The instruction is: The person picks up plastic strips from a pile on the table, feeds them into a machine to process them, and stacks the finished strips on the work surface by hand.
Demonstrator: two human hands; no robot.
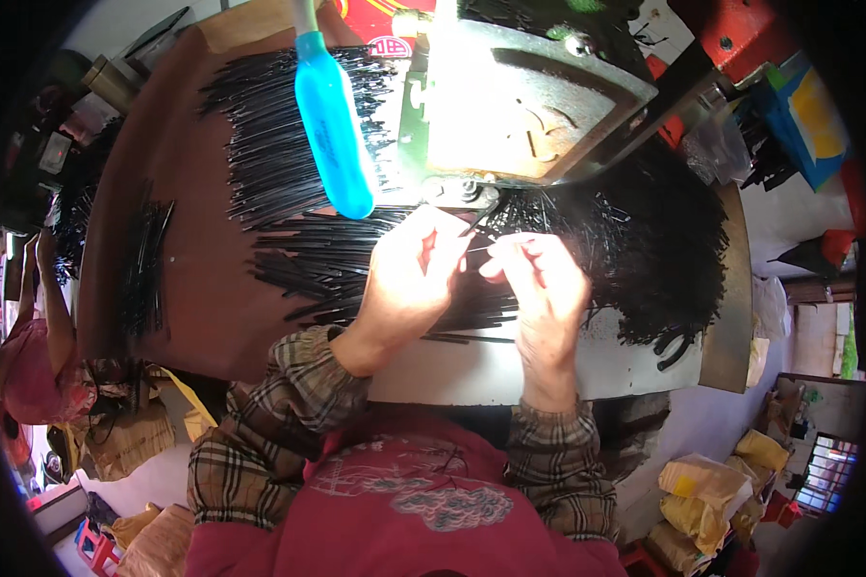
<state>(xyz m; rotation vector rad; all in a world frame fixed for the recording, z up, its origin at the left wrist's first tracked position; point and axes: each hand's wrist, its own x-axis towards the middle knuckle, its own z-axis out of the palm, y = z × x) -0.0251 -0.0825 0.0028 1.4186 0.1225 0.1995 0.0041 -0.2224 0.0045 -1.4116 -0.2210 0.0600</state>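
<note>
Head view: a thin strip (478, 250) spans the gap between two hands, near the seven o'clock side of a brightly lit metal machine (510, 115).
The left hand (406, 274) has its grip pinched on the strip's nine o'clock end, the right hand (547, 293) on its three o'clock end; from the strip, a heap of black strands (678, 231) lies at three, rows of black sticks (269, 159) at ten, a blue paddle-shaped piece (332, 125) nearer eleven, and pale tabletop (443, 375) at six.
</note>
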